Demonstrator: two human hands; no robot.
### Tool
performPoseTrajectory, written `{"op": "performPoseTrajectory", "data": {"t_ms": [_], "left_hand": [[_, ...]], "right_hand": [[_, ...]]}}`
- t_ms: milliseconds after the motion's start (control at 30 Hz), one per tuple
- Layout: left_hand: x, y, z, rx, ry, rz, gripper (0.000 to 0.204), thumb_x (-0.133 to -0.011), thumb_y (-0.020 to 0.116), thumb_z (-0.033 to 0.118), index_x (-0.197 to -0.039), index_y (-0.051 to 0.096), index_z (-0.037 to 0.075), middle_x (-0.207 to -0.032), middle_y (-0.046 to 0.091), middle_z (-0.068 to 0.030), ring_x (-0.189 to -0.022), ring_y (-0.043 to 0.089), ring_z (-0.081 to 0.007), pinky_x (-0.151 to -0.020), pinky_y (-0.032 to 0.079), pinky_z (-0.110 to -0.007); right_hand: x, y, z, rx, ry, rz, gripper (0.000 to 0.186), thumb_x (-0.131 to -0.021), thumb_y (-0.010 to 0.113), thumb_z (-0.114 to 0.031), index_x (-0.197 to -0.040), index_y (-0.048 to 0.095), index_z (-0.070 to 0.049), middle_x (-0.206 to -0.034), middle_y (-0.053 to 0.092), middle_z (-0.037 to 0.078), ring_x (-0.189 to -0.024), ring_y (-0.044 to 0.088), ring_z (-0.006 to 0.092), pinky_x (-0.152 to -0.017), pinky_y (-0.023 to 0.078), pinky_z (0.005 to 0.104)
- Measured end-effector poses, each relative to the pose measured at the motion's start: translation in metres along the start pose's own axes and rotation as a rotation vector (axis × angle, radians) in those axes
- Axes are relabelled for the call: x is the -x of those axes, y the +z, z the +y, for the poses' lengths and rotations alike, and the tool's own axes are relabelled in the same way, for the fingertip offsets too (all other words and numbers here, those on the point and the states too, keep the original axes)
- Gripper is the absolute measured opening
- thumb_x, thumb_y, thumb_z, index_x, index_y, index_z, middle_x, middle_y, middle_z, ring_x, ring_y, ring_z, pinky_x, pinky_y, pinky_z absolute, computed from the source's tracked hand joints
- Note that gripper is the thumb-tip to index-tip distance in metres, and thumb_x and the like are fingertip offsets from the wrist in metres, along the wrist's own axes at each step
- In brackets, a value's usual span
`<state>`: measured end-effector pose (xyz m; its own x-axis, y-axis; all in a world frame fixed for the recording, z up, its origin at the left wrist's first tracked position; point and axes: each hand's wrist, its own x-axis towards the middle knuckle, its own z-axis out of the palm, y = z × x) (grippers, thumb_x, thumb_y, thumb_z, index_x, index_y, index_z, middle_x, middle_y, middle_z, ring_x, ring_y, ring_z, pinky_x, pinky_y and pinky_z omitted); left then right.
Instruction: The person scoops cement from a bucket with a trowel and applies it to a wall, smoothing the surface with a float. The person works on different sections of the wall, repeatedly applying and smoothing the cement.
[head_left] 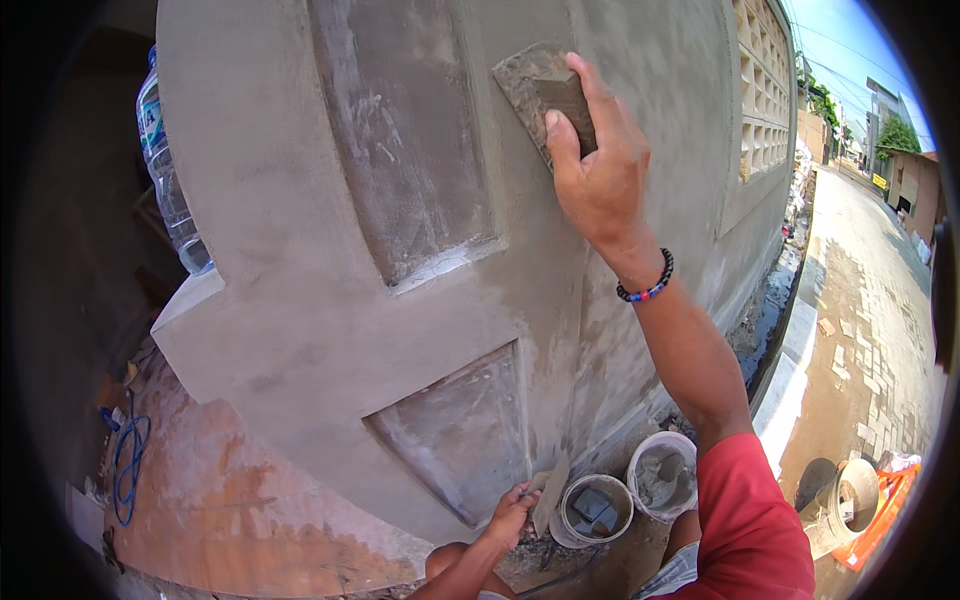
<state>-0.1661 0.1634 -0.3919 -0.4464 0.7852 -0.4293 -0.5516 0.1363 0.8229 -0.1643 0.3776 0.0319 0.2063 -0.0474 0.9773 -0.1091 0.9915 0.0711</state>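
My right hand (598, 165) is raised high and presses a flat grey float (535, 88), smeared with cement, against the wet grey plastered wall (300, 250). A beaded bracelet sits on that wrist. Down low, my left hand (512, 512) grips a cement-covered trowel (549, 493) whose blade points up beside a recessed panel (462, 430) in the wall. A second, taller recessed panel (395, 150) lies left of the float.
Two buckets stand at the wall's foot: one with a tool inside (595, 508), one with grey mortar (662, 475). A large water bottle (165, 170) stands on a ledge at left. A blue cable (128, 465) lies on the reddish floor. A paved street (880, 300) runs at right.
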Motion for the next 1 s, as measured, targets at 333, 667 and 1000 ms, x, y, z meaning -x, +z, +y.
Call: {"op": "performPoseTrajectory", "data": {"t_ms": [333,667,1000], "left_hand": [[-0.016,0.006,0.004,-0.069,-0.009,0.013,0.04,-0.094,0.056,0.021,-0.131,0.047,0.005,-0.093,0.063,-0.0026,-0.06,0.055,-0.0095,-0.044,0.039,-0.025],[-0.024,0.031,0.013,-0.088,-0.043,-0.121,0.035,-0.096,0.053,0.018,-0.127,0.049,0.004,-0.089,0.062,-0.0025,-0.061,0.056,-0.0103,-0.044,0.038,-0.025],[-0.039,0.038,0.006,-0.037,0.019,-0.156,0.047,-0.093,0.058,0.021,-0.134,0.045,0.004,-0.092,0.062,-0.005,-0.058,0.051,-0.0088,-0.04,0.036,-0.025]], "right_hand": [[-0.112,0.007,0.004,0.142,0.188,-0.138,0.038,-0.085,0.059,-0.018,-0.118,0.058,0.002,-0.093,0.067,0.022,-0.082,0.066,0.0305,-0.078,0.05,0.0352],[0.073,-0.039,-0.004,-0.065,-0.049,-0.157,0.052,-0.077,0.065,0.002,-0.128,0.052,0.0,-0.087,0.059,0.012,-0.076,0.054,0.0233,-0.068,0.045,0.0333],[-0.23,0.037,0.059,0.15,-0.287,0.217,0.044,-0.081,0.054,-0.018,-0.116,0.058,0.008,-0.105,0.063,0.028,-0.102,0.06,0.0407,-0.089,0.046,0.0424]]}}
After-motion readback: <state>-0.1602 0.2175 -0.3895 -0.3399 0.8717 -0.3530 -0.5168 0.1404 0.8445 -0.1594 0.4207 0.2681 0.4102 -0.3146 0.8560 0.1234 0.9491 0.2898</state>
